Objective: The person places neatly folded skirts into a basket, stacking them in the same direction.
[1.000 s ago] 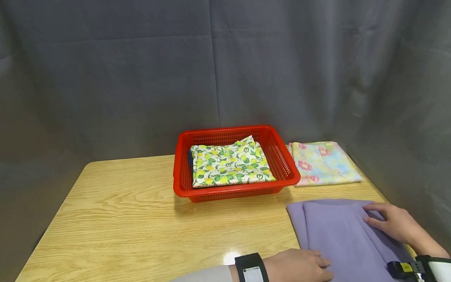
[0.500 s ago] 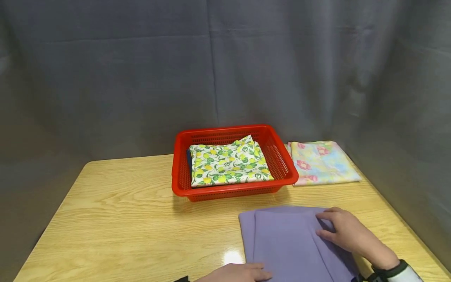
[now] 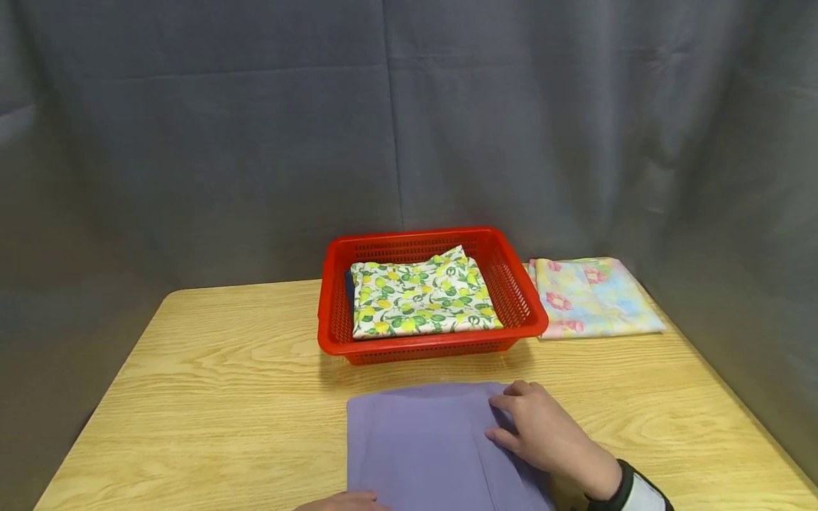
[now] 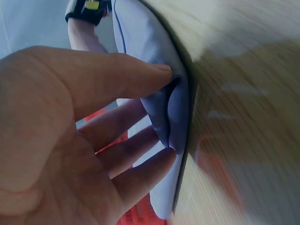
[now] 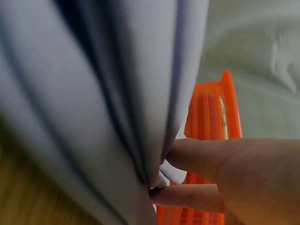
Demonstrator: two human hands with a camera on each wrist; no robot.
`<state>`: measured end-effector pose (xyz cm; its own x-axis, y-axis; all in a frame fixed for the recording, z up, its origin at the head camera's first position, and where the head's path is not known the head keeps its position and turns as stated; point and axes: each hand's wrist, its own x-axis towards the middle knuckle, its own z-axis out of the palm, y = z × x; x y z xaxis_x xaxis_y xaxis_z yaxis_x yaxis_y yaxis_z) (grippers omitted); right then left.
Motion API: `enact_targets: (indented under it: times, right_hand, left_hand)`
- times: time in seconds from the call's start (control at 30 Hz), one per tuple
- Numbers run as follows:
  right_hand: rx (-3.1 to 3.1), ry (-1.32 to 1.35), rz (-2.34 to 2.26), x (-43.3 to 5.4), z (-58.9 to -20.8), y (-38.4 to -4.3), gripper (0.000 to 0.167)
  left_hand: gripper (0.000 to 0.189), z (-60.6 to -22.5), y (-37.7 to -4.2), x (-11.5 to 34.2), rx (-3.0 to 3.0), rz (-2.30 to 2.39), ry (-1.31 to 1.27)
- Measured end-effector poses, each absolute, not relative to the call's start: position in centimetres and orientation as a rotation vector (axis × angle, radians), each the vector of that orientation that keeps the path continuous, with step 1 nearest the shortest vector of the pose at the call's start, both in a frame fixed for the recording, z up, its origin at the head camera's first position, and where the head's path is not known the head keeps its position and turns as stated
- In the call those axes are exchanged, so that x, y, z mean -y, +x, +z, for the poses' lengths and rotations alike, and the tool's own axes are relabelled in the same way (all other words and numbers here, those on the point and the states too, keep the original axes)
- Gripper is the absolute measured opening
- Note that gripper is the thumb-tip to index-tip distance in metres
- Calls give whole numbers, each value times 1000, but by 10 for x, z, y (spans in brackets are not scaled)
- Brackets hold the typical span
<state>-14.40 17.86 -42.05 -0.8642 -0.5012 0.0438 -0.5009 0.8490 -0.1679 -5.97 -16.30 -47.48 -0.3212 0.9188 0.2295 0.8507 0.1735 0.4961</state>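
A folded purple cloth [image 3: 422, 443] lies flat at the front of the table in the head view. On its right side, near the far corner, my right hand [image 3: 546, 429] pinches the folded edge between thumb and fingers. My left hand [image 3: 345, 502] is at the cloth's near left edge, mostly cut off by the bottom of the head view. In the left wrist view its thumb [image 4: 145, 77] presses the layered edge while the other fingers lie over the cloth. The right wrist view shows the fingers [image 5: 197, 154] of the right hand at the stacked folds.
A red plastic basket [image 3: 434, 348] stands at the back of the wooden table [image 3: 224, 397]. In it lies a folded lemon-print cloth [image 3: 422, 298] with a dark blue edge beside it. A pastel floral cloth [image 3: 591, 298] lies folded to its right. Grey curtains [image 3: 268, 156] enclose the table.
Both hands have slid the purple cloth leftward across the table, from the right side to in front of the basket. The basket and floral cloth stay put.
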Motion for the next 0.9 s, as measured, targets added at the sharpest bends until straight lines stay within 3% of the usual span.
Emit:
enact_targets:
  times: [0.33,0.43,0.53,0.77,0.9]
  right_hand:
    - [-3043,-975,-293,-159,-423,-144,36]
    - [-3037,-969,-304,-157,-423,-145,36]
    - [-3033,-966,-313,-156,-423,-145,37]
    - [-2973,-976,-417,-161,-422,-149,36]
    - [-2900,-994,-561,-172,-421,-152,33]
  left_hand:
    - [31,-473,-47,191,-2245,1152,1222]
    - [31,-476,-43,193,-2301,1199,1179]
    - [30,-478,-44,195,-2398,1167,1272]
    - [31,-477,-56,196,-2469,1023,2008]
    - [28,-468,-49,196,-2509,1043,1801]
